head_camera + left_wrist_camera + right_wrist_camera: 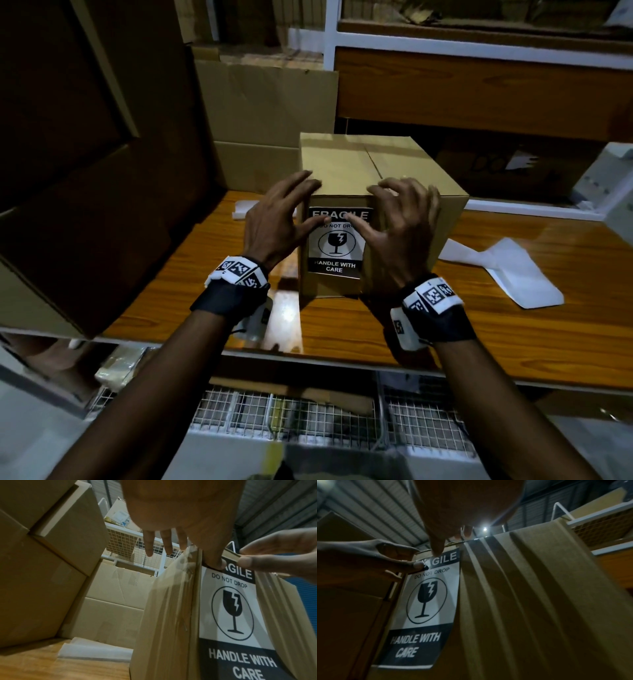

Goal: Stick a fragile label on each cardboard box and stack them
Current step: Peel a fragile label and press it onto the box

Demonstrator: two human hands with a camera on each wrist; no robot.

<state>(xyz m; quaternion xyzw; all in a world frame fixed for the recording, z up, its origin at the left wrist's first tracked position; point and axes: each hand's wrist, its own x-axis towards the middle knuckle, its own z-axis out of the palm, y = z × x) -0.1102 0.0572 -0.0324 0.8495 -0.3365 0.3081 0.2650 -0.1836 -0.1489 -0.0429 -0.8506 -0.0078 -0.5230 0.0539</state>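
A brown cardboard box (342, 164) stands on the wooden table (445, 325), in the middle. A black-and-white fragile label (337, 243) is on its near face, reading "HANDLE WITH CARE". My left hand (284, 212) and right hand (394, 212) are at the box's top front edge. Both thumbs press the label's top band, and the spread fingers lie on the box top. The left wrist view shows the label (229, 608) with my left hand (192, 543) thumb on "FRAGILE". In the right wrist view, the lower right corner of the label (428, 601) stands slightly off the box (522, 601).
White backing sheets lie on the table to the right (507, 270) and behind my left hand (246, 209). A large cardboard box (85, 171) fills the left side. Flattened cartons (267, 113) lean behind. Wire baskets (308, 414) sit below the table's front edge.
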